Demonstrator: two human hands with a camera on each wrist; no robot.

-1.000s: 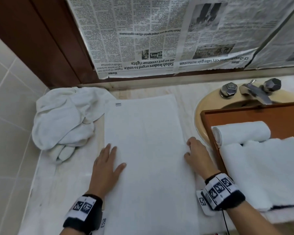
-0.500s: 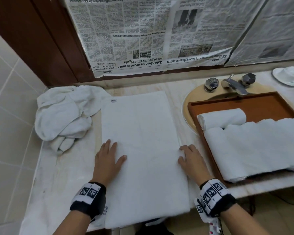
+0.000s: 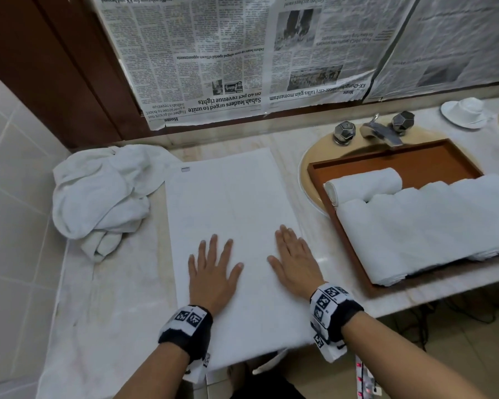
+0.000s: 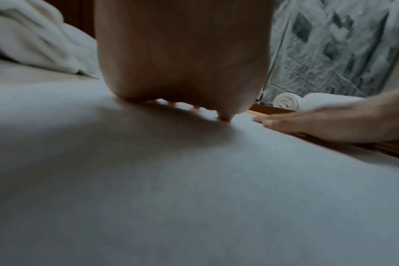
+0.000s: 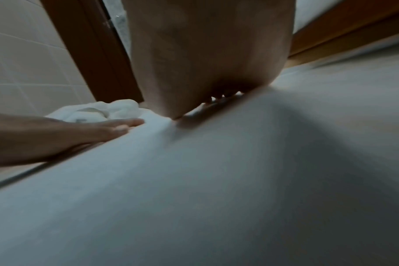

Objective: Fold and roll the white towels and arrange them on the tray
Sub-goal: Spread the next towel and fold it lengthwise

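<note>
The folded towel (image 3: 231, 240) lies flat along the middle of the worktop (image 3: 104, 312), its near end hanging just over the front edge. Half a second ago the right hand (image 3: 296, 262) was curled at the towel's right edge and the left hand (image 3: 213, 273) lay at its left edge; both have since been brought inward onto the cloth and are now laid flat, fingers straight and spread, pressing the near part with nothing grasped. This is judged to be a smoothing pass after the fold, so that rolling can be begun from a flat, even strip. On the tray (image 3: 432, 159), set over the basin at the right end of the worktop, a rolled towel (image 3: 363, 182) and further white rolls (image 3: 427, 226) are already arranged. A crumpled heap of towels (image 3: 98, 191) waits at the left rear corner.
</note>
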